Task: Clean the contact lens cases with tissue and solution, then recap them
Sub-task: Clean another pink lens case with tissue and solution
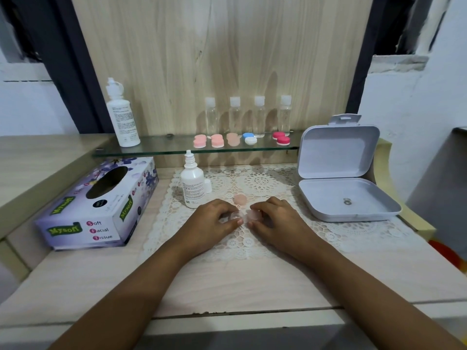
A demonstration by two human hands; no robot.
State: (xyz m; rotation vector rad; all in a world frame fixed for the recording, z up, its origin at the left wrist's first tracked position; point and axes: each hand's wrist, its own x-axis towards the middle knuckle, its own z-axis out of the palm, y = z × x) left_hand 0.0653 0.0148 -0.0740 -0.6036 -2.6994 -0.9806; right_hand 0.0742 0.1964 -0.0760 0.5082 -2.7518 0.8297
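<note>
At the centre of the frame, the left hand (211, 219) curls its fingers around a clear lens case (232, 215), half hidden and blurred. Just right of it, the right hand (278, 218) pinches a pale pink cap (252, 215). A loose cap (239, 199) lies on the lace mat (316, 238) just above them.

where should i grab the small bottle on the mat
Probably take the bottle round its wide body, from the front, with the left hand, which is nearest but now holds the case. It stands upright with straight sides; the thin nozzle gives little hold, and a small cap lies close on the right.
</note>
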